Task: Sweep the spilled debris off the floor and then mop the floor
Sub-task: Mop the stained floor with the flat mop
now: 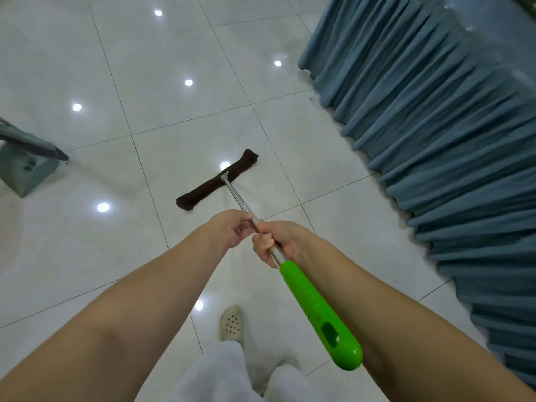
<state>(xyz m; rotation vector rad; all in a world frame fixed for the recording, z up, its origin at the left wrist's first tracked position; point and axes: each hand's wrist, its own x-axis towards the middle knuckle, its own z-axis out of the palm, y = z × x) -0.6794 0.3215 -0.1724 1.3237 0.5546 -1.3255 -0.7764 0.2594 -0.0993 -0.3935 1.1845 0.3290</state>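
Both hands are wrapped tight round the metal pole (237, 198) of the mop: the left hand (229, 230) is further down the pole and so nearer the head, the right hand (275, 242) just behind it, its fingers closed above the green grip (319, 311). The pole runs forward and slightly left to the dark mop head (216, 181), which lies flat on the floor (87, 68) with its long axis crosswise to the pole. The next stroke, I'd guess, is a push or pull along the pole's line. The blue curtain (435, 126) hangs close on the right, limiting a sideways swing. A dustpan (26, 166) sits well apart at the left edge.
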